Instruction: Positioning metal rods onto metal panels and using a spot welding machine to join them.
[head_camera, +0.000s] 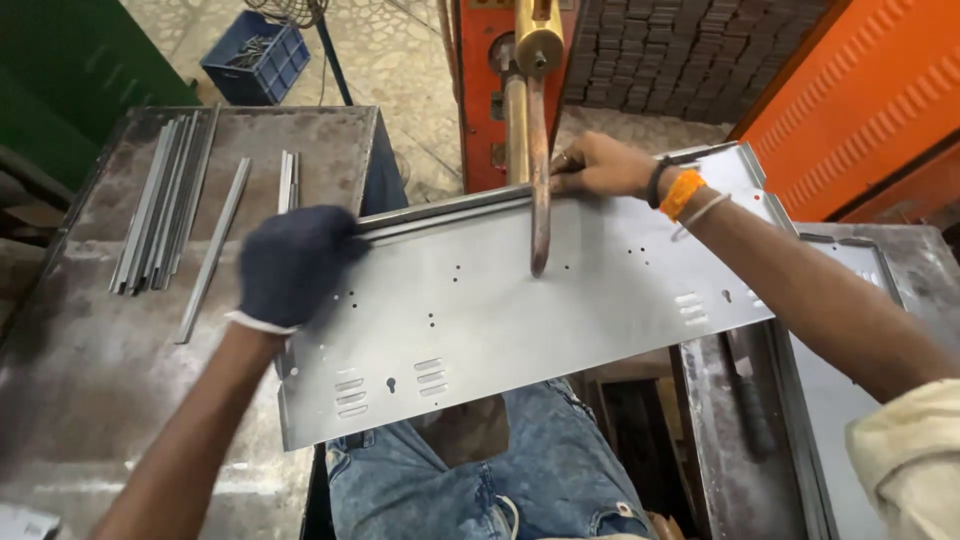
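Sheet-metal panel (560, 290), long, grey, punched with small holes and 3 clusters of short louvre slots, held level across the lap over blue jeans (480, 480), its left end overlapping the edge of the steel workbench (90, 380); far long edge folded up into a lip, with a narrow metal strip (440, 210) laid along that lip.

Left hand (295, 265), in a dark knitted glove with a white cuff, clenched on the panel's far left edge, fingers curled over the end of the strip; right hand (600, 165), bare, with an orange band and a dark band at the wrist, fingers closed on the far edge just right of the welding electrode, pinching strip and lip together.

Upper electrode arm (539, 170), a copper-coloured bar with a brass clamp at its top, reaching down over the panel, tip resting near the panel's middle; red machine body (480, 100) behind it.

On the workbench, left: a bundle of about 6 grey metal strips (165, 200), 1 single strip (215, 250) beside it, 2 short pieces (288, 180) farther right.

Background: blue plastic crate (255, 55) on the floor; orange sheet-metal housing (870, 90) at right; second grey panel (850, 330) under the right forearm.
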